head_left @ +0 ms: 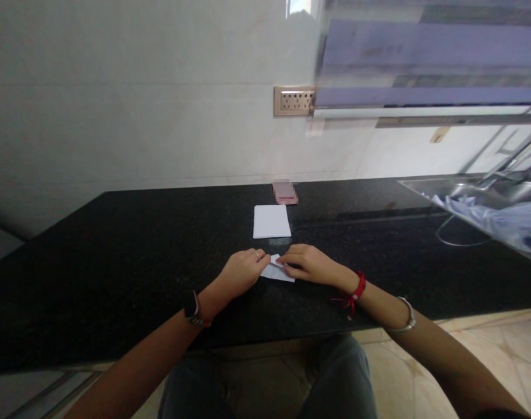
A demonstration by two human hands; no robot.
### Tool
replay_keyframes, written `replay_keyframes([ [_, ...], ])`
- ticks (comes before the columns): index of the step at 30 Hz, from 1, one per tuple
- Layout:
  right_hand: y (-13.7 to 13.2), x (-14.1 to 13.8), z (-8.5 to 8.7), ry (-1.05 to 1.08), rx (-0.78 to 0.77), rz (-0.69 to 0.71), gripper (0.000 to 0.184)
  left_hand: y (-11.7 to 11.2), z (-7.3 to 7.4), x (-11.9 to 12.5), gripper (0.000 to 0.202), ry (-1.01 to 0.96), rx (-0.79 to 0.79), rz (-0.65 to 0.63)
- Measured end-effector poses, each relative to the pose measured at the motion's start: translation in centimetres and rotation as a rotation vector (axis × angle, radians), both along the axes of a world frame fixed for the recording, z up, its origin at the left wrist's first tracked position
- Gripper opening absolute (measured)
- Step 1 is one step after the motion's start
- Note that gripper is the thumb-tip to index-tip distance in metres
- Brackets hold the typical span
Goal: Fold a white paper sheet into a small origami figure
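A small white folded paper lies on the black stone counter in front of me. My left hand, with a ring on one finger, is curled and pinches the paper's left edge. My right hand, a red thread band at its wrist, presses its closed fingers on the paper's right side. Both hands hide much of the sheet. A second white sheet lies flat just behind the hands.
A small pinkish object sits at the back of the counter by the wall. A steel sink holding a pale cloth is at the right. A wall socket is above. Tiled floor lies below right.
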State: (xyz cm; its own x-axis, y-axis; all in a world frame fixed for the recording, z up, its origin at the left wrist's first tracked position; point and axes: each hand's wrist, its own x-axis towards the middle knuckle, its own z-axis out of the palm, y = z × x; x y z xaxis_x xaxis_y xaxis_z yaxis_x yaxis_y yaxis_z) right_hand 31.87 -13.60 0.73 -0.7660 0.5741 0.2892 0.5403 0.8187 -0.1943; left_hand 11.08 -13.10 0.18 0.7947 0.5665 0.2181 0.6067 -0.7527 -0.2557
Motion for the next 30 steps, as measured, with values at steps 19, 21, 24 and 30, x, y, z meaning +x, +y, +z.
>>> replay_keyframes([
  [19, 0.0, -1.1, -0.6, 0.537, -0.183, -0.195, 0.049, -0.2, 0.2, 1.5, 0.036, -0.929, -0.739, 0.266],
  [21, 0.1, -1.0, -0.6, 0.556, -0.119, -0.237, 0.046, 0.0, 0.0, 1.6, 0.038, -1.051, -1.027, 0.243],
  [24, 0.5, -0.4, -0.5, 0.589, -0.128, -0.282, 0.050, 0.4, -0.3, 1.4, 0.035, -1.116, -1.286, 0.241],
  [30, 0.9, -0.1, -1.1, 0.505, -0.428, -0.306, 0.069, 1.1, -0.6, 0.2, 0.015, -0.907, -1.247, 0.204],
])
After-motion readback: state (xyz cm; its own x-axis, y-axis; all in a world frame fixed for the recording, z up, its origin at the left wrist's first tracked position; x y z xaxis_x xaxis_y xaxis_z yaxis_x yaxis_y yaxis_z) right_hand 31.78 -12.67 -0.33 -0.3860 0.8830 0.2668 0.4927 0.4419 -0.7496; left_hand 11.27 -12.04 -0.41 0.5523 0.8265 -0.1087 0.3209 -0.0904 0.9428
